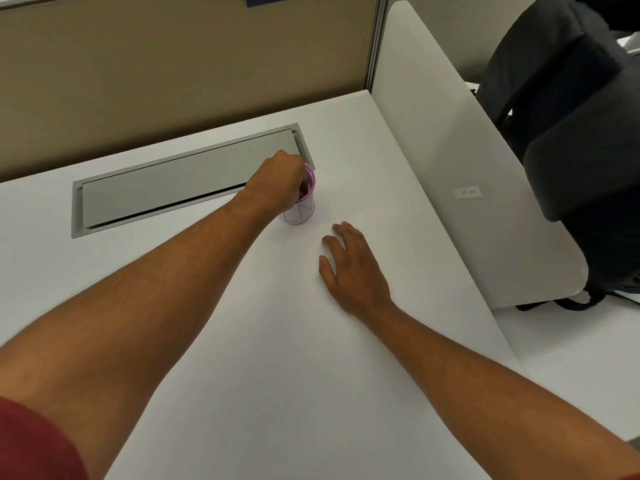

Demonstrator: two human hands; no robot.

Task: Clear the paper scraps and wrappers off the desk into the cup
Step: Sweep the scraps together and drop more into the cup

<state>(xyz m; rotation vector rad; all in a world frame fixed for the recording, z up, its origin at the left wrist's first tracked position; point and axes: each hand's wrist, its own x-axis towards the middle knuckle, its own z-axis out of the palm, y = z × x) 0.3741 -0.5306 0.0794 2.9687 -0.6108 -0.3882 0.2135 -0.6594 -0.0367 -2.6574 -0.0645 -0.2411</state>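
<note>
A small white cup (pixel 302 211) with a pink rim and blue marks stands upright on the white desk (pixel 277 341), just in front of the right end of a grey cable hatch. My left hand (pixel 277 183) covers the cup's mouth, its fingers curled down into the cup; what they hold is hidden. My right hand (pixel 351 268) lies flat on the desk below and to the right of the cup, fingers spread, holding nothing. No loose paper scraps or wrappers show on the desk.
The grey cable hatch (pixel 180 183) is set into the desk's back. A tan partition (pixel 173 64) rises behind, and a white divider (pixel 467 185) bounds the right side. Beyond the divider stands a dark office chair (pixel 581 116).
</note>
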